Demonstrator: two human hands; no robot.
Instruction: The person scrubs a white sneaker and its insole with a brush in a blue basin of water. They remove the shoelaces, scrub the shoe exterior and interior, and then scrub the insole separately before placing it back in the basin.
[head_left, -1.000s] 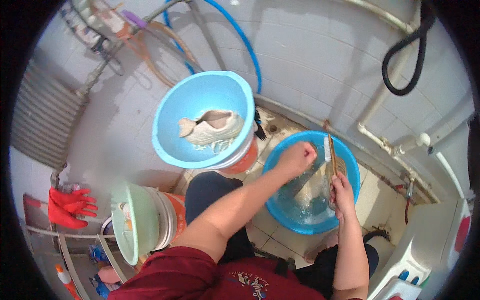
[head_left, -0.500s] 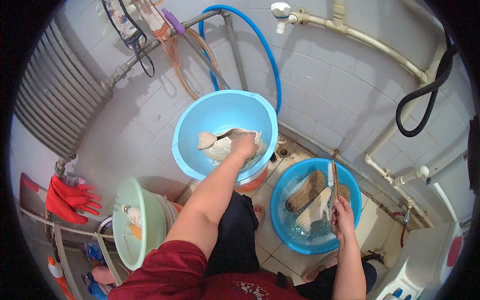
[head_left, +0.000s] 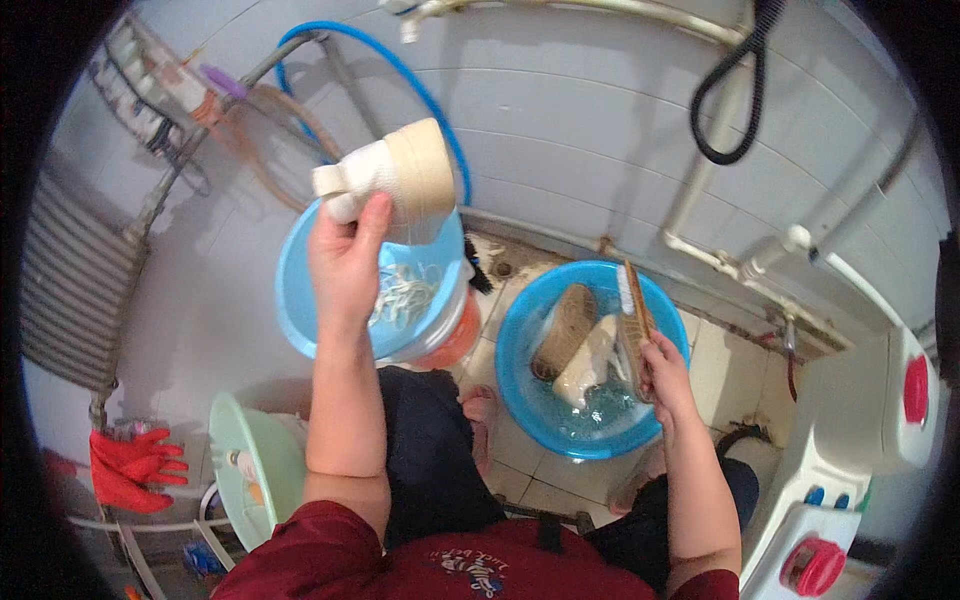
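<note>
Raised above the light blue basin (head_left: 300, 290), my left hand (head_left: 345, 265) is closed on a cream-white shoe (head_left: 405, 175). Pale shoelaces (head_left: 405, 298) lie tangled in that basin. My right hand (head_left: 665, 375) grips the wooden handle of a scrub brush (head_left: 632, 298) with white bristles. This brush is over the right side of a darker blue basin (head_left: 512, 410) of sudsy water. Inside it rest a shoe with its brown sole up (head_left: 568, 325) and a cream shoe (head_left: 588, 368). Another brown sole (head_left: 630, 350) shows partly behind the brush.
A bucket (head_left: 455, 338) stands under the light basin. At lower left are a pale green tub (head_left: 232, 430) holding bottles and red rubber gloves (head_left: 135, 470). White containers with red caps (head_left: 915, 390) stand at right. A black hose (head_left: 725, 110) hangs by wall pipes (head_left: 690, 190).
My left hand has lifted the shoe out of the light blue basin, uncovering the laces. My right hand still holds the brush over the other basin. The whole view has shifted.
</note>
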